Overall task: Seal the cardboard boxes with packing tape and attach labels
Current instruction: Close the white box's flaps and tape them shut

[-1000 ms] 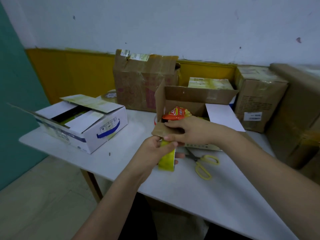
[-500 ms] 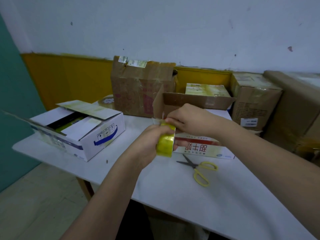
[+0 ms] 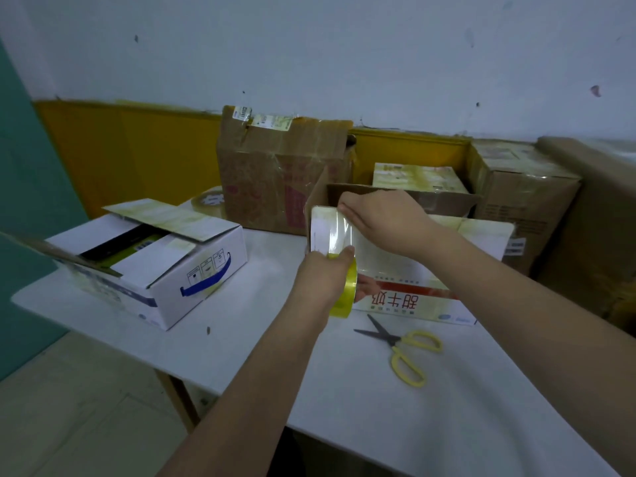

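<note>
- The left hand point(image 3: 321, 278) curled round the yellow roll of packing tape point(image 3: 344, 290), gripping it just in front of the box, thumb up against the stretched strip.
- The right hand point(image 3: 382, 222) lay on top of the box being sealed point(image 3: 413, 287), fingers straight and close together, pressing the tape end down near the box's far left corner.
- A clear strip of tape point(image 3: 339, 232) ran from the roll up over the box's left end to those fingers.
- That box sat mid-table toward the back edge, one brown flap standing behind it.
- Yellow-handled scissors point(image 3: 402, 349) lay on the table point(image 3: 241, 346) just in front of the box, blades apart.
- A white box with open flaps point(image 3: 165, 266) sat near the table's left edge.
- Brown cartons point(image 3: 278, 173) stood along the back edge.
</note>
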`<state>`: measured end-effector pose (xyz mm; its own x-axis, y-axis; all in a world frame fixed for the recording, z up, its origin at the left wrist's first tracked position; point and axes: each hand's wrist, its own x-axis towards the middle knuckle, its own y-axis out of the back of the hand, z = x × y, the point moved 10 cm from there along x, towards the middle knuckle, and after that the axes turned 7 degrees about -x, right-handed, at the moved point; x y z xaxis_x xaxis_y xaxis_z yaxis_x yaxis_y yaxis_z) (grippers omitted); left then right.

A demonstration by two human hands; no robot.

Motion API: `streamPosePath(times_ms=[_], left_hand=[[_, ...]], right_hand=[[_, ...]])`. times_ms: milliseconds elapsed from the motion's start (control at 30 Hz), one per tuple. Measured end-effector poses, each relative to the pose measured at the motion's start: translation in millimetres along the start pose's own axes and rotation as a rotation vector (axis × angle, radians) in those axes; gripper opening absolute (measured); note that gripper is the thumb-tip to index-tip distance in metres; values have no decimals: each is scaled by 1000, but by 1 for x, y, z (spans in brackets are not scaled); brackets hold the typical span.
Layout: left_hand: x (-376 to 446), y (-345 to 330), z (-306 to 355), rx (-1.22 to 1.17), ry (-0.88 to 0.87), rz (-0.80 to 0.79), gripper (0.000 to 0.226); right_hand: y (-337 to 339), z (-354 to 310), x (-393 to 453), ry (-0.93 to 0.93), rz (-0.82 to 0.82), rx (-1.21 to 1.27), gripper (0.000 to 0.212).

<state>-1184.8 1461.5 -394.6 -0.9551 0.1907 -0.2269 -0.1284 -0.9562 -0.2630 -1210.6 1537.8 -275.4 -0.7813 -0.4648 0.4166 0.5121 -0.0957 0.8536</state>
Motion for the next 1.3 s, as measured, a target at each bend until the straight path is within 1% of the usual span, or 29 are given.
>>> streamPosePath(times_ms=[67,167,233,300,367,433,500,567,633,700,767,800,833,867,933,1000,1033,1067,1100,1167,1200,1233,1300], left_hand=[[-2,2,-3,-37,13,29,43],[2,11,-6,-73,24,86,51],[3,20,-9,-57,21,142,52],[1,24,-16,31,1,157,42],[-1,21,-26,106,-20,125,35],[3,23,-30,145,-29,124,33],[8,27,-28,154,-19,141,31],[11,28,-27,138,-14,138,29],[11,27,-30,137,-22,135,27],[10,27,-32,122,-28,142,26],[11,27,-33,87,-10,147,26],[12,26,-33,66,3,145,26],[12,25,-34,41,11,141,25],[12,23,-34,18,9,138,23],[9,23,-34,-10,-14,145,26],[8,24,-36,11,-52,139,36],[7,23,-38,39,-71,127,38],[8,22,-40,68,-80,117,38],[7,20,-41,85,-79,103,38],[7,18,-41,92,-67,99,35],[8,19,-41,92,-64,104,33],[7,19,-41,87,-62,104,31],[8,20,-40,89,-65,106,28]], right_hand=[[-4,-4,-1,70,-38,20,39],[-11,-2,5,78,-115,16,40],[-15,0,9,64,-76,-84,41],[-23,5,12,25,-57,-172,43],[-35,13,14,-30,-98,-178,46],[-44,19,15,-88,-108,-134,48],[-52,20,12,-122,-53,-108,46],[-66,11,4,-92,-24,-151,50],[-80,3,-6,-46,-71,-131,56],[-92,-1,-18,-21,-189,-21,62],[-104,-3,-30,-32,-308,59,59],[-106,-4,-33,-47,-330,77,55],[-104,-5,-33,-60,-314,85,51],[-98,-7,-33,-73,-264,83,48],[-72,-12,-38,-104,-79,56,41],[-40,-7,-63,-224,138,76,31],[-31,-1,-83,-304,200,101,24],[-28,4,-106,-378,204,129,19],[-31,8,-128,-455,144,165,16],[-54,13,-172,-599,-81,270,19],[-66,11,-190,-637,-189,318,23],[-75,5,-204,-644,-265,348,27],[-83,-3,-218,-634,-318,380,35]])
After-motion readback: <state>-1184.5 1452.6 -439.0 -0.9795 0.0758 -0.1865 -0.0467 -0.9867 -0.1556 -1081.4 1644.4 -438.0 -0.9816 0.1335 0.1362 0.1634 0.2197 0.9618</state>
